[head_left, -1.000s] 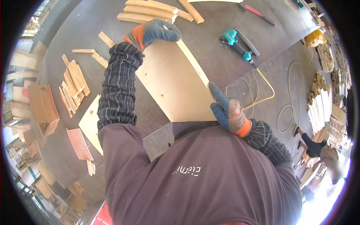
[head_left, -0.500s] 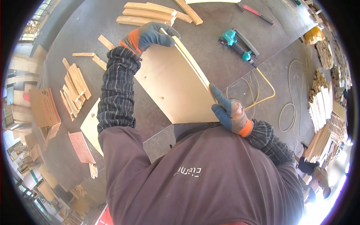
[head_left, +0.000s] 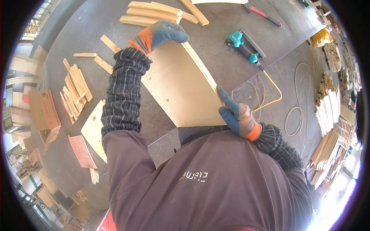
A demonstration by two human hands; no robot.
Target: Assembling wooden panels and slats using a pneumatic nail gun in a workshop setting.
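Note:
A pale plywood panel (head_left: pixel 178 90) extends from my waist over the table, with a narrow wooden strip (head_left: pixel 202 66) along its right edge. My left hand (head_left: pixel 161 35), in a blue and orange glove, is closed over the far corner, its fingers curled round the far end of the strip and the panel's edge. My right hand (head_left: pixel 239 115), gloved alike, grips the near right corner, fingers against the strip's near end. Part of its grip is hidden under the panel. To the right of the panel lies a teal air nailer (head_left: pixel 244 46), apart from both hands.
Beyond my left hand lie stacked wooden strips (head_left: pixel 152 13); more strips (head_left: pixel 78 86) lie at left, near a second plywood piece (head_left: pixel 92 125) and a pink sheet (head_left: pixel 83 151). A yellow hose (head_left: pixel 278 92) trails from the nailer. A red-handled hammer (head_left: pixel 265 16) lies far right.
My left hand has slid slightly right and away from me over the panel's far corner, now covering the strip's far end. My right hand has barely moved.

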